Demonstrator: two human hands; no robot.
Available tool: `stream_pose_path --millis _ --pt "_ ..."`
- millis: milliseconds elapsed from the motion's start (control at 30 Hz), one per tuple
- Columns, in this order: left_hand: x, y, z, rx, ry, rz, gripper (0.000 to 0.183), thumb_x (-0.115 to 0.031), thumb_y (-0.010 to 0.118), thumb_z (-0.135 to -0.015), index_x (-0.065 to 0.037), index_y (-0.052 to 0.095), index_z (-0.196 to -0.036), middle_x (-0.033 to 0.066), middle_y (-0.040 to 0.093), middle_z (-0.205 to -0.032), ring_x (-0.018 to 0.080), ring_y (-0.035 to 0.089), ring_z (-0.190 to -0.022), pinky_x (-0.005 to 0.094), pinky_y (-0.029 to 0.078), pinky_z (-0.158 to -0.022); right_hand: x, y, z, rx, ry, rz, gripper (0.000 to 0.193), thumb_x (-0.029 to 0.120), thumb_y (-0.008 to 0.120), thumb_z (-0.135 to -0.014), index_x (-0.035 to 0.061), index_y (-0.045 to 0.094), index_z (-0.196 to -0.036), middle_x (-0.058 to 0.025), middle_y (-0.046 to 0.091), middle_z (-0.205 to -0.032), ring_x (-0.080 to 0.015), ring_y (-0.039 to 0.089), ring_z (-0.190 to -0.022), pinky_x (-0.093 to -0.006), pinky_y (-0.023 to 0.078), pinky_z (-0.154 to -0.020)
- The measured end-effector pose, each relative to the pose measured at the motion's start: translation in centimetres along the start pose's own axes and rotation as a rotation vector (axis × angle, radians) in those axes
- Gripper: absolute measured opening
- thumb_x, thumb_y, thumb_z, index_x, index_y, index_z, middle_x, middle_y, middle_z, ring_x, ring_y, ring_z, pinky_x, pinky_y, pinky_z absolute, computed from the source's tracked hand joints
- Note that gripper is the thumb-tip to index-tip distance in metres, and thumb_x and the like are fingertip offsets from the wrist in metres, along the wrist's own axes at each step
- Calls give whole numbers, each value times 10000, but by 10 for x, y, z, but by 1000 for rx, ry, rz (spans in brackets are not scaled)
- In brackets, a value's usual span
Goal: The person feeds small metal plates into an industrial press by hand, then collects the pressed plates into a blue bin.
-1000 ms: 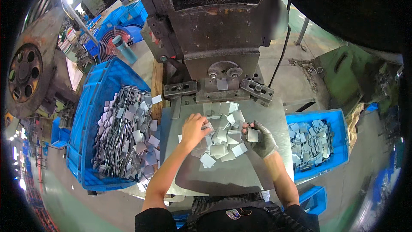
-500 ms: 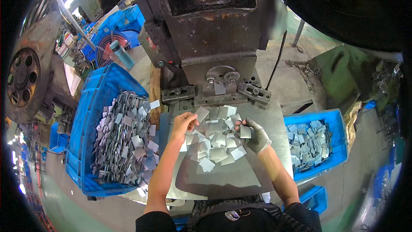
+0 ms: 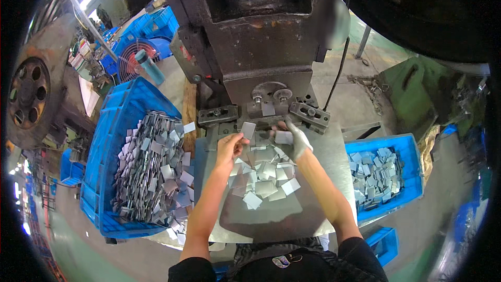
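A small square metal plate (image 3: 248,130) is pinched upright between the thumb and fingers of my bare left hand (image 3: 230,148). My right hand (image 3: 297,142), in a pale glove with bare fingertips, grips another metal plate (image 3: 284,137); its fingers are a little blurred. Below both hands, a loose pile of metal plates (image 3: 265,188) lies on the steel table (image 3: 271,223). Just beyond them stands the press die (image 3: 271,94), with one plate (image 3: 268,108) resting at its front.
At left, a large blue crate (image 3: 99,177) is heaped with plates. A smaller blue crate (image 3: 420,175) at right also holds plates. Clamp blocks (image 3: 218,114) flank the die, and the press body (image 3: 266,47) rises behind. A bottle (image 3: 150,68) and a fan (image 3: 134,57) are farther back.
Both hands have moved forward toward the die, each with its plate. My right hand has also shifted left and left the pile's right side.
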State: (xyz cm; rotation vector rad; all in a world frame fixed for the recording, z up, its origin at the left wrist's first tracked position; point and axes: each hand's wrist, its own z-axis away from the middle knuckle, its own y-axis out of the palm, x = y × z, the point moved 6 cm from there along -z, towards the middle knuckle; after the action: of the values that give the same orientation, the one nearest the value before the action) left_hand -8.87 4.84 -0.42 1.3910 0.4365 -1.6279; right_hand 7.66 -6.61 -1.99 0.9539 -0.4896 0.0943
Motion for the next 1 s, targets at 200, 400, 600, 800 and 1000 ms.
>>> stream_pose_path --millis 200,400,600,800,1000 --pt "-1 50 -29 21 66 -54 127 -181 601 -798 -55 609 -798 76 658 -721 54 473 -482 186 332 -427 26 -21 -65 -207 -359 275 260 123 605 -806 52 484 -1024 -147 593 -841 -278 626 -730 -401 510 -609" --pt "0 65 -56 -4 29 -7 157 -163 599 -782 -6 594 -786 123 654 -716 121 589 -524 207 462 -460 19 -37 39 -113 -117 -154 178 99 593 -826 63 502 -975 -146 580 -913 -262 606 -776 -407 516 -678" --pt "12 81 -72 -96 -56 234 149 -119 608 -757 23 571 -779 167 647 -724 194 635 -569 244 525 -486 26 -72 84 92 -80 -129 259 250 509 -885 39 536 -1033 -127 600 -923 -231 605 -799 -379 519 -704" --pt "8 74 -51 45 -118 101 233 -225 659 -777 -19 564 -833 127 648 -756 182 632 -592 239 519 -503 27 -68 101 64 -132 -212 331 249 518 -881 -10 482 -1084 -171 598 -927 -262 598 -775 -340 516 -690" --pt "0 40 28 192 589 -1127 361 -175 710 -685 -60 585 -1003 29 592 -912 193 566 -835 314 470 -712 23 -90 115 87 0 -300 207 202 511 -880 6 546 -938 -173 603 -910 -266 604 -792 -363 523 -705"
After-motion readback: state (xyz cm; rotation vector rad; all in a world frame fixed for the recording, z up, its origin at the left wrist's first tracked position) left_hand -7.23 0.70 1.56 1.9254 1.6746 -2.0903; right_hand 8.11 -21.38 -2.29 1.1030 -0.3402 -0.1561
